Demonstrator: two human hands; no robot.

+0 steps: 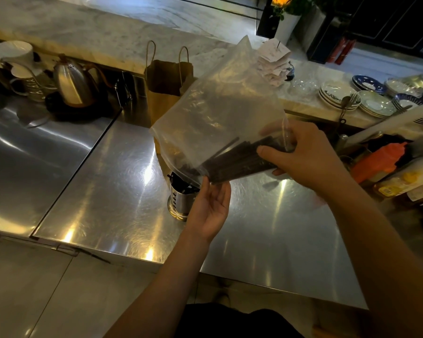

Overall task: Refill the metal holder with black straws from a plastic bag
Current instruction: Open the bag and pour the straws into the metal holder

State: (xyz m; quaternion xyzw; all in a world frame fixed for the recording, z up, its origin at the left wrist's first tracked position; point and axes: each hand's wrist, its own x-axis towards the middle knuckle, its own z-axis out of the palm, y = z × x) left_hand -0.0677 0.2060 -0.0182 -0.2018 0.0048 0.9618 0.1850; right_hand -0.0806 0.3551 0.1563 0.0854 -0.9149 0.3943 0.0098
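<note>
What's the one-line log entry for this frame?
right hand: holds bag with straws | left hand: touches bag's low end | holder: on counter, below bag

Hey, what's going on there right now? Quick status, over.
Right hand grips plastic bag round the black straws. Left hand open at the bag's lower end. Metal holder just below, partly filled. Nothing blocks it.

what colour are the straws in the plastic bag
Black; the straws show best in the head view.

Your plastic bag (217, 106) sits above the metal holder (181, 200) on the counter (103, 191); paper bag (165, 89) behind, kettle (72, 84) off left, plates (337, 95) right.
</note>
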